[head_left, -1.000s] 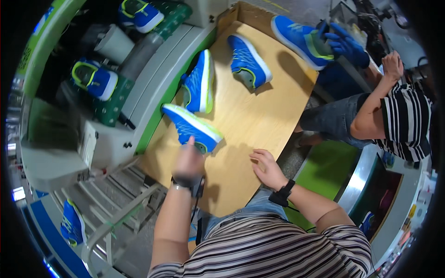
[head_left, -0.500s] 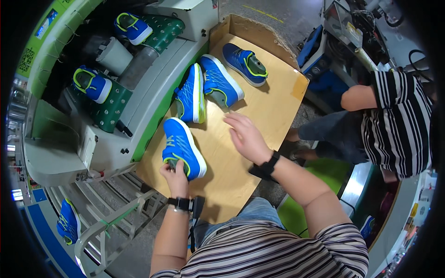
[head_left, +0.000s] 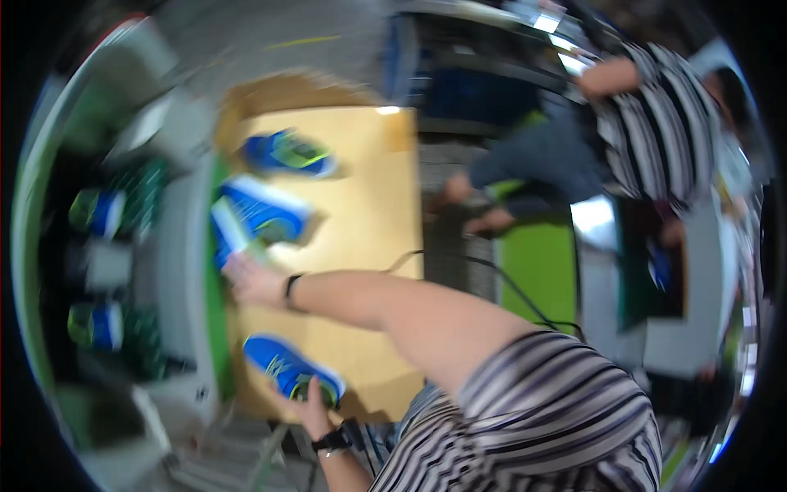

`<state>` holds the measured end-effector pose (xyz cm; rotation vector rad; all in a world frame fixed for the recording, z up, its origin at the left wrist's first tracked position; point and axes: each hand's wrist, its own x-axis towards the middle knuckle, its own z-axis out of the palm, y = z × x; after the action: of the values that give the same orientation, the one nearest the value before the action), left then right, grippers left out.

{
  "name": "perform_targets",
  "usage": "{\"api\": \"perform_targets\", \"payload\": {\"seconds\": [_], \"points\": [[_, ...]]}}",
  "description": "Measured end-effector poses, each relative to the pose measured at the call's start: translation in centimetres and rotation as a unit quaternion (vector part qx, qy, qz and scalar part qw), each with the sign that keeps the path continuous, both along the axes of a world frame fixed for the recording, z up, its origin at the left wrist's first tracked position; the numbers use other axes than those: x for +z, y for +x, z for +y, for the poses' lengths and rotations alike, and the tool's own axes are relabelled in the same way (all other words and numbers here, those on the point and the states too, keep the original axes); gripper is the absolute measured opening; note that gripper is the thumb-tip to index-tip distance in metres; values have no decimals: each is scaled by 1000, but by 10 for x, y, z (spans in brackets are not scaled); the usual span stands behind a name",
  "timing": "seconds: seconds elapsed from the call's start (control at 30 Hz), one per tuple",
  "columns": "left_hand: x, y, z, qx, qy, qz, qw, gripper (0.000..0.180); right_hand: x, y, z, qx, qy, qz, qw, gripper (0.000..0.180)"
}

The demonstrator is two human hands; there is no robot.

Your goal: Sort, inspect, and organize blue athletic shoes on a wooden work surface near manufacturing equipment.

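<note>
Workshop floor (head_left: 246, 45) and equipment all around, smeared by motion blur. Along the left, bulky grey-and-green machine (head_left: 182, 221) with one blue shoe (head_left: 102, 211) farther up inside and another blue shoe (head_left: 102, 325) nearer. Beside that, pale wooden table (head_left: 361, 213); past its right edge, co-worker in a striped top (head_left: 656, 123). On the tabletop, far shoe (head_left: 291, 153) set apart, middle shoe (head_left: 262, 207) close against side shoe (head_left: 228, 231) by the machine, held shoe (head_left: 287, 365) at the near end. Looks partway along: two in the machine, four at the table, just one of those clearly in hand. Left hand (head_left: 311, 410) grasping the held shoe by its heel end, thumb near the opening. Right hand (head_left: 256, 279) at the side shoe; too blurred to tell whether gripping, touching or only hovering.
</note>
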<state>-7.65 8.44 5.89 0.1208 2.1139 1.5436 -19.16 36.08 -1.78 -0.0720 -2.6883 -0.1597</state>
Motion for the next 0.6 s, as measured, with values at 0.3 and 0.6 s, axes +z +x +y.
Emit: {"api": "perform_targets", "payload": {"seconds": [0.3,0.6], "points": [[20,29,63,-12,56,-133,989,82,95,107,31,102,-392,55,913,60],[41,29,64,68,35,-75,994,89,95,245,-18,117,-645,-128,744,98]]}}
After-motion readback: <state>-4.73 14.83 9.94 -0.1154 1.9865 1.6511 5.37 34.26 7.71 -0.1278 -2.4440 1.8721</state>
